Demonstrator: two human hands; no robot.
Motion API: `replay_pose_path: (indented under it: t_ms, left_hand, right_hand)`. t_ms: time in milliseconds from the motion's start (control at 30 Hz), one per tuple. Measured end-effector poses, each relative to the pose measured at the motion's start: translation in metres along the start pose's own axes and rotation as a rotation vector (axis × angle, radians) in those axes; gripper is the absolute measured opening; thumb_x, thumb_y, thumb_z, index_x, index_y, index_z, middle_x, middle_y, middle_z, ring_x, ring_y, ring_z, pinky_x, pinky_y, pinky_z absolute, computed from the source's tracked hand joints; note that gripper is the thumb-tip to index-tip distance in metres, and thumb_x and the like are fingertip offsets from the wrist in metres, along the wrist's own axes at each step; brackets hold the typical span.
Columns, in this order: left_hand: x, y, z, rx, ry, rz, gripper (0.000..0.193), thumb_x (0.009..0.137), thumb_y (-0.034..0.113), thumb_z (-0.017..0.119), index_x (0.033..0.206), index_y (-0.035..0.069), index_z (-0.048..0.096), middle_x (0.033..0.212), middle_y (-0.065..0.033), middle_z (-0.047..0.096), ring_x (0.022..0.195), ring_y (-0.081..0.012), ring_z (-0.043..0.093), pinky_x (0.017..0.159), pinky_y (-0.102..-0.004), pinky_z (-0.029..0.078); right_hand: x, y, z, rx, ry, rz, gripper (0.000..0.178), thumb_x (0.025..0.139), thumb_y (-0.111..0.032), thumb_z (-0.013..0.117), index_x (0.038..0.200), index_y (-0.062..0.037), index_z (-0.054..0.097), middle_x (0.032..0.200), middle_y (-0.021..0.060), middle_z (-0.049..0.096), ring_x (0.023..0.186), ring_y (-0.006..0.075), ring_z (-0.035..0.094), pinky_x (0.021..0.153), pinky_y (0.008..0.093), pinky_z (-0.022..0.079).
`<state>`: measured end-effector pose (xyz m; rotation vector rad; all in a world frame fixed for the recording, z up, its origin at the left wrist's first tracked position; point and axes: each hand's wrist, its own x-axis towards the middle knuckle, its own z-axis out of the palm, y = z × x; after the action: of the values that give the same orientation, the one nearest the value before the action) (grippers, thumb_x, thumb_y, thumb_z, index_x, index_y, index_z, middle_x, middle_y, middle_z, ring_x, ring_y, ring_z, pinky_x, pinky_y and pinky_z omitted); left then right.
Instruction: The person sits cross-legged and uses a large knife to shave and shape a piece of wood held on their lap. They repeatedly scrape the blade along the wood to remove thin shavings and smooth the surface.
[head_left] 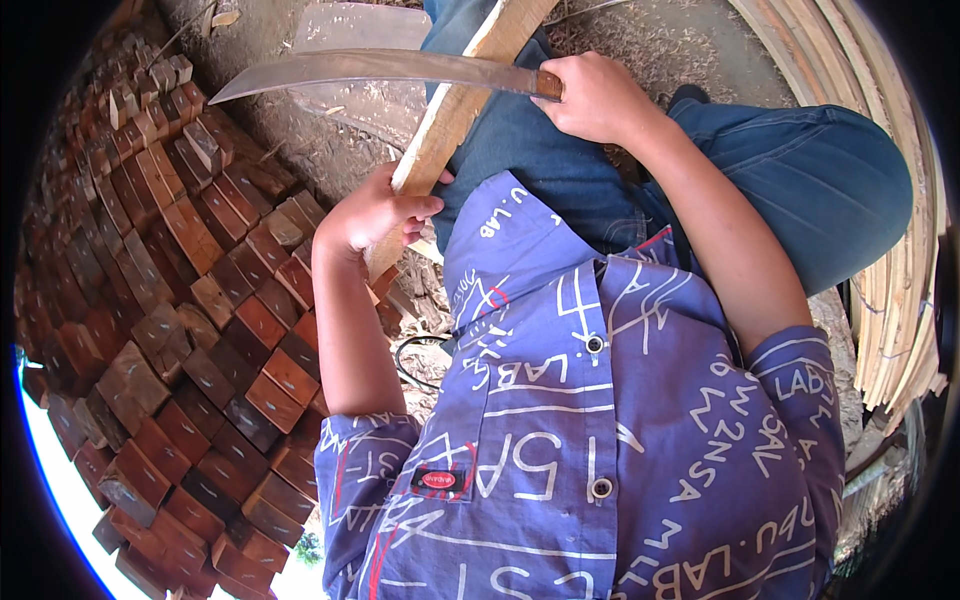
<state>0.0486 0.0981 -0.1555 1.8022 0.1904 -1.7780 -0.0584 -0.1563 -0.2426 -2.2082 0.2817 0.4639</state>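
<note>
My left hand (375,210) is closed round the lower part of a long, pale wooden strip (440,132), which runs slantwise up past the top edge of the picture. My right hand (597,98) grips the brown wooden handle of a machete (380,67). Its long, slightly curved blade points left and crosses over the strip, above my left hand. Whether the edge touches the wood I cannot tell. The strip passes in front of my leg in blue jeans (520,140).
Reddish-brown blocks (180,430) are stacked in a large pile along the left. At the right lies a curving bundle of long, pale wooden strips (885,330). A flat grey sheet (365,30) rests on the dirt ground (300,140), among scattered wood chips. My bent knee (840,190) extends rightward.
</note>
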Motion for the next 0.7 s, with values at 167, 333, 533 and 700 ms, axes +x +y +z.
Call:
replay_pose_path:
  t_ms: [167,333,533,700]
  left_hand:
    - [0.01,0.003,0.018,-0.033,0.127,-0.034,0.02,0.084,0.007,0.065,0.102,0.0,0.059,0.066,-0.0021,0.049,0.053,-0.0126,0.046,0.048,-0.0287,0.039]
    - [0.014,-0.001,0.018,0.016,0.099,0.009,0.019,0.084,0.01,0.065,0.099,0.0,0.059,0.067,-0.0025,0.051,0.053,-0.013,0.048,0.049,-0.0295,0.04]
    - [0.028,0.007,0.029,0.262,0.185,0.086,0.027,0.081,0.013,0.066,0.102,-0.002,0.059,0.068,-0.0037,0.056,0.054,-0.0124,0.05,0.05,-0.0287,0.042]
    - [0.021,0.016,0.028,0.273,0.15,0.002,0.034,0.082,0.015,0.065,0.109,-0.003,0.058,0.07,-0.0038,0.057,0.057,-0.0119,0.052,0.053,-0.0272,0.045]
  right_hand:
    - [0.003,-0.004,0.012,-0.082,0.05,0.086,0.025,0.073,-0.023,0.064,0.09,-0.0063,0.071,0.085,0.0195,0.07,0.082,0.0365,0.069,0.077,0.0468,0.055]
    - [0.01,0.003,0.001,-0.161,0.152,0.188,0.03,0.077,-0.026,0.065,0.098,-0.0058,0.07,0.088,0.0193,0.07,0.086,0.0392,0.067,0.08,0.0483,0.053]
    - [0.022,-0.001,0.012,0.089,0.228,0.12,0.034,0.076,-0.031,0.065,0.097,-0.006,0.072,0.091,0.0202,0.07,0.092,0.039,0.067,0.085,0.0467,0.053]
    - [0.026,0.014,0.005,-0.108,0.214,0.233,0.024,0.075,-0.026,0.064,0.088,-0.0078,0.072,0.087,0.0207,0.069,0.086,0.0404,0.066,0.08,0.0482,0.053]
